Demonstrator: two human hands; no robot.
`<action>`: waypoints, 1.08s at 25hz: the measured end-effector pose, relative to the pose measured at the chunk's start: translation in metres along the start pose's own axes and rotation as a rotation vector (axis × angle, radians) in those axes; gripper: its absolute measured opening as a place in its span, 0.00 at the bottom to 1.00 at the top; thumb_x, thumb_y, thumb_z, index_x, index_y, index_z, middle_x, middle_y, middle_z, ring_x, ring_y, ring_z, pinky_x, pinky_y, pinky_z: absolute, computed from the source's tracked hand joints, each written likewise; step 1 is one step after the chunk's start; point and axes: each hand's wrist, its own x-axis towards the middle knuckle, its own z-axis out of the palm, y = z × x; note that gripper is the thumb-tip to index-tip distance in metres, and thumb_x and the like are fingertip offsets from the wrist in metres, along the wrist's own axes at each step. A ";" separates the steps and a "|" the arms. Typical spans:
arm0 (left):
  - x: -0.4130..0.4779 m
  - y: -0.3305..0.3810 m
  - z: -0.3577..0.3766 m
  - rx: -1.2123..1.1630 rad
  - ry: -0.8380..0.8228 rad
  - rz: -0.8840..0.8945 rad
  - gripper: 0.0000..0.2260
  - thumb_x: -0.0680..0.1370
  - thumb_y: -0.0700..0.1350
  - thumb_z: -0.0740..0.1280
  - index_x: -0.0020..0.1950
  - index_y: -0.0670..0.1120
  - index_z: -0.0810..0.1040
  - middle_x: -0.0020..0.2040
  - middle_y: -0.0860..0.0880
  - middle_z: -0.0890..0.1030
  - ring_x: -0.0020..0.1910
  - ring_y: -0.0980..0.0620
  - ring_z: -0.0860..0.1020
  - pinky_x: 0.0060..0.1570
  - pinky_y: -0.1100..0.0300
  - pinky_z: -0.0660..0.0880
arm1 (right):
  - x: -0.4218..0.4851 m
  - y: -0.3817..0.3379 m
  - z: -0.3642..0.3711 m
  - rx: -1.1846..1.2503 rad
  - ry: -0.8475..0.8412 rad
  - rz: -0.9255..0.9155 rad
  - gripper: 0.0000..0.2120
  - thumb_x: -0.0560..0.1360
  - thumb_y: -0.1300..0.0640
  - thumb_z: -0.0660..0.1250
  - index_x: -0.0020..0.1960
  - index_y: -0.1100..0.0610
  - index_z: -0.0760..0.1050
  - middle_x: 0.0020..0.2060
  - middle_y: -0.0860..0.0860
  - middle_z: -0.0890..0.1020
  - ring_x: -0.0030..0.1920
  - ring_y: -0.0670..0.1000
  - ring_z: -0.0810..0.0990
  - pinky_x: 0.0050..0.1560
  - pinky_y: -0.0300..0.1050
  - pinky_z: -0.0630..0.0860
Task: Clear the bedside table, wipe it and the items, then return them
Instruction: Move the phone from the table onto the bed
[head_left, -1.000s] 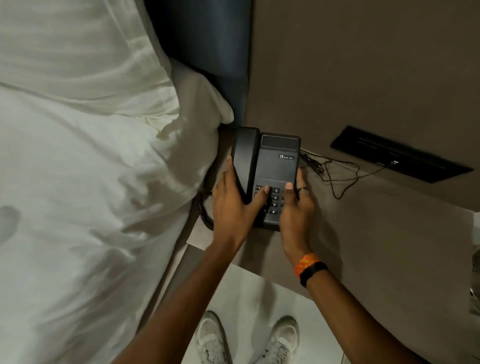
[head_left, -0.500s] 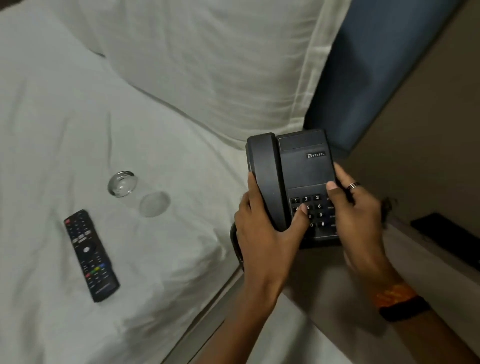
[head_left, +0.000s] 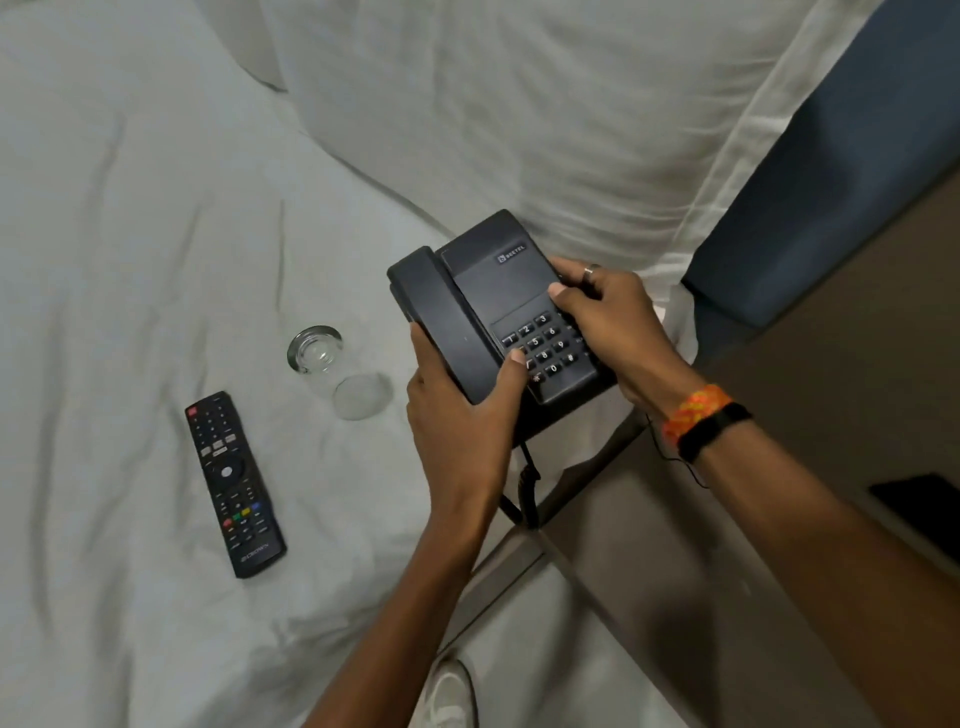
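With our left hand (head_left: 457, 410) clamped on the handset side and right hand (head_left: 608, 322) gripping the keypad side, we should lower the telephone (head_left: 488, 312), held just right of the glass (head_left: 332, 371), flat onto the bed (head_left: 130, 234), minding its cord (head_left: 527, 483).

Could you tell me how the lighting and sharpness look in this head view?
Head view: dim, flat light; the hands cast soft shadows on the bedside table; the phone keypad digits stay readable; the clear glass is faint against the sheet; edges bow from the wide-angle lens.
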 end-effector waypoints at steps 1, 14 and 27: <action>0.006 -0.003 -0.002 -0.006 0.002 -0.015 0.33 0.72 0.61 0.69 0.75 0.61 0.62 0.62 0.55 0.80 0.63 0.50 0.77 0.62 0.45 0.76 | 0.010 0.001 0.006 -0.008 -0.030 0.009 0.18 0.81 0.61 0.65 0.70 0.56 0.77 0.65 0.51 0.82 0.66 0.50 0.80 0.72 0.53 0.74; 0.078 -0.043 0.002 -0.026 0.041 -0.130 0.25 0.70 0.57 0.69 0.65 0.54 0.70 0.48 0.61 0.81 0.43 0.70 0.78 0.44 0.67 0.71 | 0.101 0.037 0.073 -0.114 -0.155 0.109 0.21 0.81 0.68 0.58 0.73 0.63 0.72 0.69 0.59 0.78 0.70 0.57 0.76 0.74 0.53 0.70; 0.065 -0.047 0.006 0.186 0.023 0.077 0.34 0.74 0.53 0.70 0.77 0.48 0.63 0.71 0.48 0.73 0.69 0.52 0.71 0.70 0.57 0.69 | -0.051 0.088 0.039 -0.289 0.475 -0.185 0.15 0.78 0.60 0.62 0.61 0.52 0.81 0.57 0.48 0.85 0.59 0.50 0.79 0.63 0.46 0.74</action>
